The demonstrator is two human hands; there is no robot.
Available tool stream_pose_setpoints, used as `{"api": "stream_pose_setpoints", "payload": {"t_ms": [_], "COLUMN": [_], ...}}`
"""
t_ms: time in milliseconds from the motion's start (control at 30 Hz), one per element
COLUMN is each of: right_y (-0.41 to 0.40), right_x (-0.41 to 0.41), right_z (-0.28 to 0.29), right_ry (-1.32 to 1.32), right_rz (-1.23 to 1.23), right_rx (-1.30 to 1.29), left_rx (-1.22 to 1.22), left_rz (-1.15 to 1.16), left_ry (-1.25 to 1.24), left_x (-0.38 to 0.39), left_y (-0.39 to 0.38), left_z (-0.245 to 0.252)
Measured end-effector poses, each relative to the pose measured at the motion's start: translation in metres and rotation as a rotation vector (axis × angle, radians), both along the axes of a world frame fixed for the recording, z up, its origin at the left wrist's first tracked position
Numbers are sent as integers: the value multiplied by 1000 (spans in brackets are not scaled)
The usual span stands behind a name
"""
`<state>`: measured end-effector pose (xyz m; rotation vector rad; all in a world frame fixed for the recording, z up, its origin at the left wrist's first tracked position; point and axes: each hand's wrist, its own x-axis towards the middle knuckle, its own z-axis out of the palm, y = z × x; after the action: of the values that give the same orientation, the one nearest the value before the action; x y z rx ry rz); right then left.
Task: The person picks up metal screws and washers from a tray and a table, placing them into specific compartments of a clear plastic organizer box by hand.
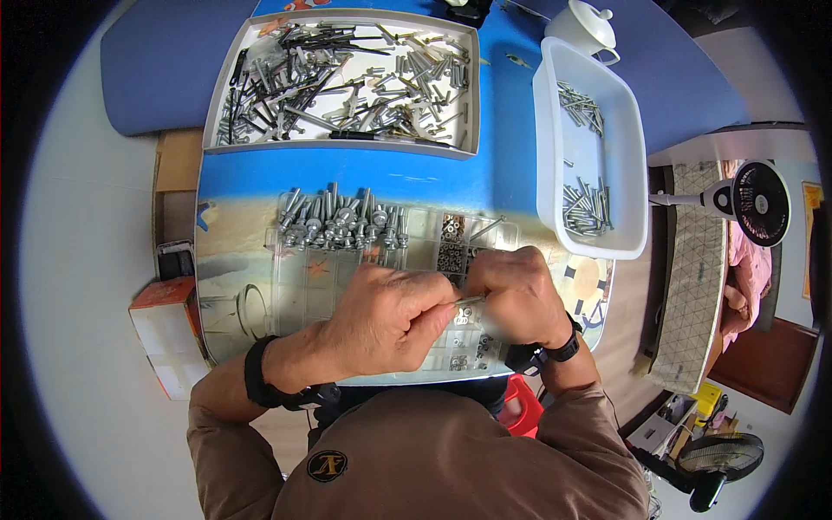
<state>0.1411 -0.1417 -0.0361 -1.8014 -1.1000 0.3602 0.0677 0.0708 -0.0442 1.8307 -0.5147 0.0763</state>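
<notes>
My left hand (pixel 396 318) pinches one end of a thin metal bolt (pixel 469 301) between thumb and forefinger. The bolt's other end runs into the curled fingers of my right hand (pixel 520 292), which hide its tip. Both hands hover over a clear plastic compartment box (pixel 305 292). Bolts fitted with washers and nuts (pixel 344 221) stand crowded in its far left compartments. Small nuts (pixel 452 250) fill narrow compartments farther right, partly behind my right hand. A loose bolt (pixel 487 227) lies slanted beside them. Nearer my body, compartments hold washers and small hardware (pixel 460 361).
A shallow white cardboard tray (pixel 341 148) of mixed screws, bolts and black ties stands at the back, with a pen (pixel 390 138) inside. At right, a white plastic tub (pixel 588 246) holds two groups of bolts. A white lidded pot (pixel 578 26) stands behind it.
</notes>
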Motion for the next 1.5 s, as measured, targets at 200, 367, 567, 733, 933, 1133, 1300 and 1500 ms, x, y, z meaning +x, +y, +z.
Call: {"api": "stream_pose_setpoints", "payload": {"t_ms": [200, 367, 567, 733, 933, 1133, 1300, 1500], "right_y": [3, 6, -3, 2, 0, -2, 3, -6], "right_x": [-5, -4, -2, -4, -5, -2, -8, 0], "right_z": [16, 8, 5, 10, 6, 7, 5, -1], "right_ry": [91, -65, -43, 6, -50, -19, 1, -51], "right_rz": [-149, -143, -41, -97, -83, -44, -140, -1], "right_rx": [84, 109, -49, 124, 80, 32, 177, 7], "left_rx": [-88, -78, -53, -91, -21, -52, -43, 13], "left_rz": [32, 15, 6, 26, 2, 22, -1, -38], "left_ry": [41, 65, 53, 48, 16, 56, 67, 22], "left_x": [3, 2, 2, 2, 1, 1, 3, 4], "left_y": [2, 1, 2, -1, -1, -2, -1, 0], "left_z": [1, 0, -1, -1, -1, 2, 5, 6]}}
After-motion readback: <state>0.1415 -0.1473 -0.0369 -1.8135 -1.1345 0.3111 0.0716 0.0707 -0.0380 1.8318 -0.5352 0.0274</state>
